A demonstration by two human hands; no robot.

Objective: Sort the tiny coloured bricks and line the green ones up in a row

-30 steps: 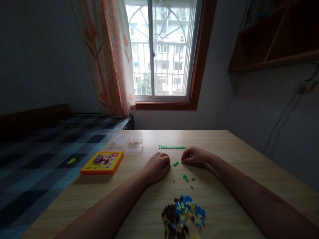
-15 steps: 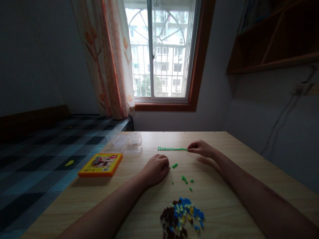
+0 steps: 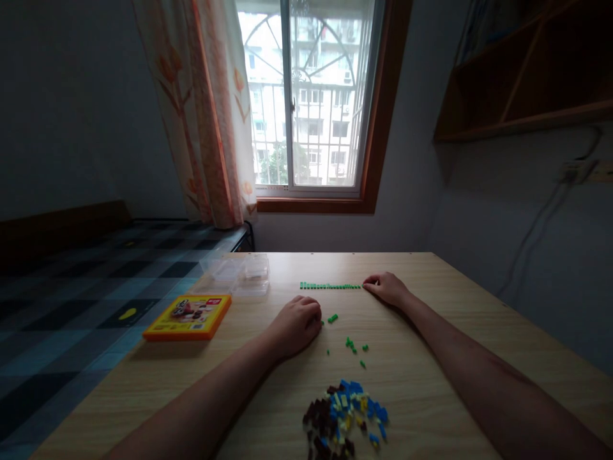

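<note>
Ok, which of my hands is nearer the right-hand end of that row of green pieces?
Your right hand: its fingertips are just beside that end of the row of green pieces. Your left hand is farther left and closer to you.

Bricks: 1 row [image 3: 309, 286] and a scatter of loose pieces [image 3: 349, 344], all bright green; 1 mixed pile [image 3: 343, 402] in dark brown, blue, pale yellow and stronger yellow. Flat box [image 3: 189, 317], orange-sided, its yellow top printed with a picture and a red patch; containers [image 3: 234, 271], clear and colourless. Surface [image 3: 431, 396], pale wood-grain; bedcover [image 3: 71, 332], checked black, grey and blue; curtain [image 3: 204, 121], cream with orange tulips.
</note>
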